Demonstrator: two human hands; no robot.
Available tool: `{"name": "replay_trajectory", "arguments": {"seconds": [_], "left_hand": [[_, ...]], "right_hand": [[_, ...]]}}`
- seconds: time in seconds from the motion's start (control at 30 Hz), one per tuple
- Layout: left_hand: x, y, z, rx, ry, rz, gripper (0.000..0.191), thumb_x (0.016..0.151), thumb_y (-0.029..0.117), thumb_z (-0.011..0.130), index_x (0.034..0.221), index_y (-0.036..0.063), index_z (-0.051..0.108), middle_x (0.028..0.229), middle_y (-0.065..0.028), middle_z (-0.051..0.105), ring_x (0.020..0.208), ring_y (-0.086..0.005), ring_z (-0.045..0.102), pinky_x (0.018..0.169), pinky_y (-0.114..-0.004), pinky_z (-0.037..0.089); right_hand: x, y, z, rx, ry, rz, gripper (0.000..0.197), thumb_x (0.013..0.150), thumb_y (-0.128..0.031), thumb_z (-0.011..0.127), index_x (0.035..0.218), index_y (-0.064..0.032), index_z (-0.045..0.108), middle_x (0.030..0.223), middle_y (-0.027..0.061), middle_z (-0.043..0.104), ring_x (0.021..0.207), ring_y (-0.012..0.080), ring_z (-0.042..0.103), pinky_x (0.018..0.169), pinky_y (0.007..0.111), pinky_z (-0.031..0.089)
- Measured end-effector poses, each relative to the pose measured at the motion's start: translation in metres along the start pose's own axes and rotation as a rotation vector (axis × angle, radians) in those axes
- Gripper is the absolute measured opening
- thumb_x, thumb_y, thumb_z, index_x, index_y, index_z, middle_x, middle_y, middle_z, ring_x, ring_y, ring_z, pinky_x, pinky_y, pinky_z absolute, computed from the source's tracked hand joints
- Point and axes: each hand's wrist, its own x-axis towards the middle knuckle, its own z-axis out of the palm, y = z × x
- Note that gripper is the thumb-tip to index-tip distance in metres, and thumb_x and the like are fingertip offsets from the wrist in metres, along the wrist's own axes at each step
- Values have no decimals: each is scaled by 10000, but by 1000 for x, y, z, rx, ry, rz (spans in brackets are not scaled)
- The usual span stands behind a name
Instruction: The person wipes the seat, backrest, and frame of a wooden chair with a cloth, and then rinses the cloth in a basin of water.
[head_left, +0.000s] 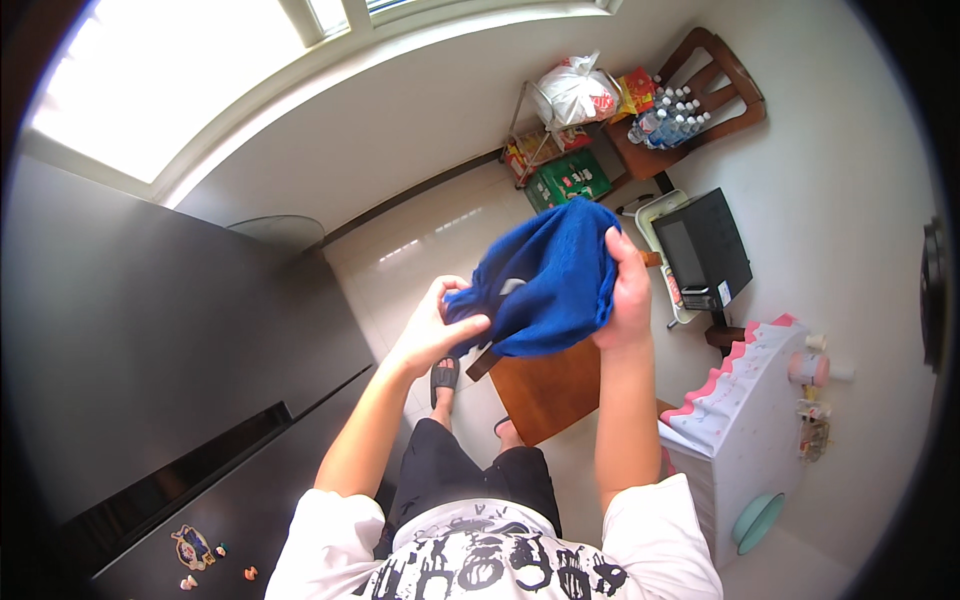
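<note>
A blue cloth (559, 285), towel-like and loosely folded, is held up in front of me by both hands. My left hand (439, 322) grips its bunched left end, the thumb lying over the fabric. Along the opposite side, my right hand (628, 289) holds the edge, with the thumb at the upper corner and the other fingers hidden. A small pale patch shows in a fold near the middle; I cannot tell what it is. Below the cloth is the brown wooden seat (547, 394) of a chair or stool.
A dark refrigerator (202, 360) fills the left side. On the right are a black microwave (701, 251) and a cloth-covered table (750, 442). Ahead stand a rack with a white plastic bag (574, 94), a green crate (570, 180), and a wooden chair (724, 75) bearing several water bottles (667, 124).
</note>
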Motion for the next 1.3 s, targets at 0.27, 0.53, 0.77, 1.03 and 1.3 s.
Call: {"name": "replay_trajectory", "arguments": {"seconds": [0.27,0.53,0.77,1.03,1.3], "left_hand": [[-17,-5,-32,-360,-170,-256,473,1000,376,654,1242,-30,669,1158,-75,702,1037,-158,631,945,-326,494],[-9,-14,-26,-452,-193,-54,596,987,291,595,1470,-33,467,1418,-129,601,1316,-259,570,1170,-427,372],[-15,-55,-31,-628,-207,-92,619,927,234,614,1476,-12,467,1423,-142,590,1339,-272,557,1165,-438,391],[-9,-49,-16,-183,-453,-141,492,841,-23,573,1331,-1,598,1312,-122,656,1253,-286,606,1085,-416,453],[11,-48,38,337,-660,133,226,852,-48,612,1058,21,675,1021,-145,666,965,-333,644,904,-414,512]], "right_hand": [[32,41,-37,-1541,204,-276,341,979,-334,634,1021,-19,758,1034,182,749,971,324,708,891,414,530],[5,103,-81,-1913,-52,-470,303,945,-331,657,826,-69,750,871,80,726,972,274,663,1137,535,363],[0,110,-94,-1890,-49,-569,239,885,-218,660,694,-80,701,766,61,676,903,262,635,1123,540,372],[-83,75,-109,-1796,56,-532,74,793,-140,711,748,-83,699,799,32,692,933,250,637,1118,531,361],[-190,36,-130,-1724,288,-449,103,815,-109,704,718,-76,696,758,40,699,897,259,665,1101,505,370]]}}
